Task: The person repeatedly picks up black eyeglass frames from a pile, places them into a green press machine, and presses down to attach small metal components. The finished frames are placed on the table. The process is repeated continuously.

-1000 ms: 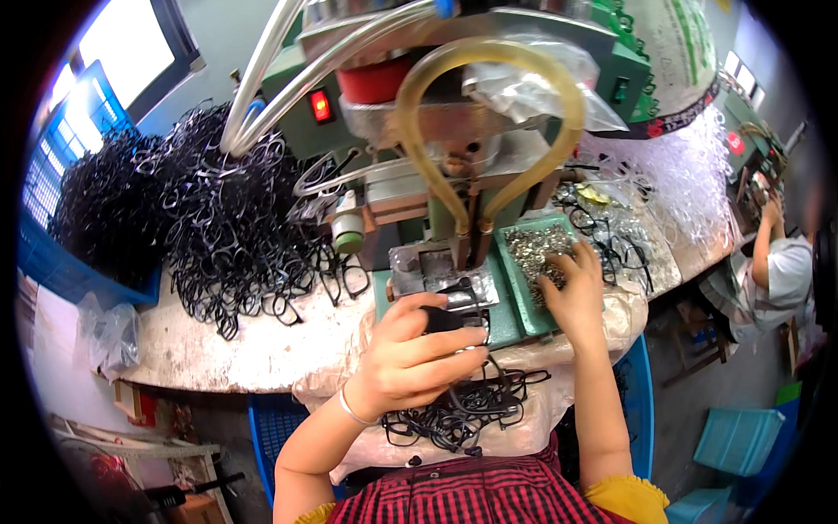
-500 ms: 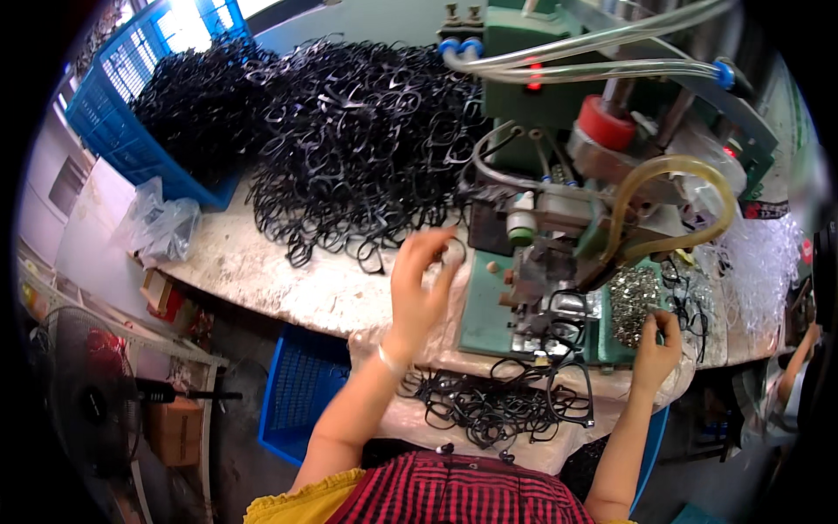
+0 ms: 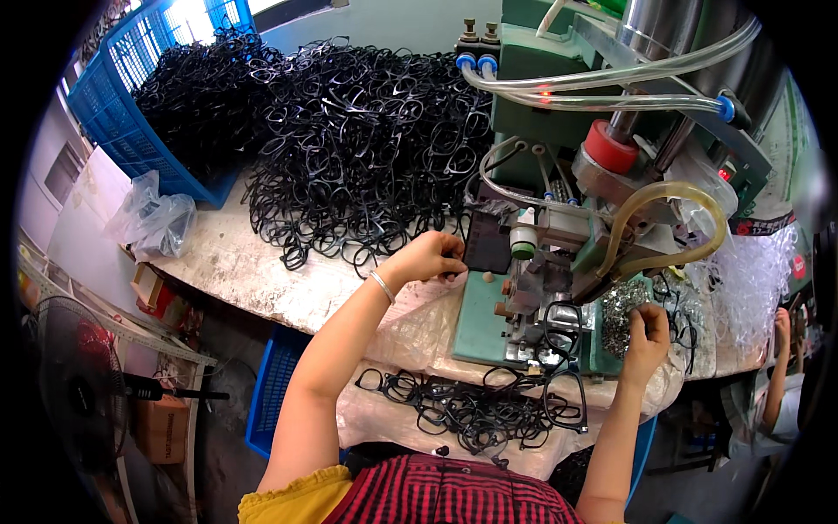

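My left hand (image 3: 434, 259) is closed with curled fingers above the bench, just left of the machine's green base (image 3: 482, 323). Whatever its fingertips hold, if anything, is hidden. Over a heap of tiny shiny metal parts (image 3: 620, 306) my right hand (image 3: 648, 341) has thumb and fingers pinched together; a part between them is too small to make out. One black eyeglass frame (image 3: 572, 374) is set at the front of the press machine's metal fixture (image 3: 534, 297), part of it hanging over the edge. No hand touches that frame.
A big heap of black eyeglass frames (image 3: 367, 140) spills from a tilted blue crate (image 3: 131, 113). More frames (image 3: 476, 410) lie on the plastic-covered near edge. Clear hoses (image 3: 602, 92) cross the machine. A clear bag (image 3: 153, 218) lies left; a fan (image 3: 83, 393) stands beyond. Another person's arm (image 3: 777, 367) shows right.
My left hand has turned and its spread fingers have curled closed beside the green base. My right hand has shifted slightly up and left over the metal parts.
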`<action>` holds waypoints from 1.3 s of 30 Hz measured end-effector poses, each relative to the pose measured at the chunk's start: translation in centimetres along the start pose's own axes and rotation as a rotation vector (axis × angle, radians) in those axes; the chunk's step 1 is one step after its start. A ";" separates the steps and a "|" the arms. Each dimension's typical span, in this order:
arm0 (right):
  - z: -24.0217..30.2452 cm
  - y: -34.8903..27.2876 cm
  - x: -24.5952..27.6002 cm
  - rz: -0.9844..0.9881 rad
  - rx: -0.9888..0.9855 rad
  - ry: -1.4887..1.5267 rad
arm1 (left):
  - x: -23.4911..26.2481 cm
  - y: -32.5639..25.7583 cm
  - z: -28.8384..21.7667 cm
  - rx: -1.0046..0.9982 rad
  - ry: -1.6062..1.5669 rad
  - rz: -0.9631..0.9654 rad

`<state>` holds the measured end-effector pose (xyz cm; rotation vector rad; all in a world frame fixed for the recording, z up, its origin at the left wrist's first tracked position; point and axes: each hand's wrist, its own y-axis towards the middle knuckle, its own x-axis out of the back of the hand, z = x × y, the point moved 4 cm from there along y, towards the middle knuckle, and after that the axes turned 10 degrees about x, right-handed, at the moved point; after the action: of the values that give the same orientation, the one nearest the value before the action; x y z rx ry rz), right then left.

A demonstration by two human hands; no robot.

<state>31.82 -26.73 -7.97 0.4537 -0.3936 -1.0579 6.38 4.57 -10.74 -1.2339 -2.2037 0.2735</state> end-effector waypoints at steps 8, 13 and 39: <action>-0.1 -3.7 4.6 -0.015 -0.008 -0.330 | 3.9 -8.2 3.9 -0.417 -0.473 -0.834; 5.5 -3.5 2.0 0.062 -0.046 -0.168 | 7.9 -10.0 6.8 -0.023 0.182 -1.258; 11.9 -0.9 -5.4 0.340 0.036 0.198 | -7.7 -16.5 -13.5 -1.240 0.202 -0.510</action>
<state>22.68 -24.28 1.03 0.4991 -0.3010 -0.6702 5.63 -12.27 4.48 -1.0416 -2.3700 -1.5334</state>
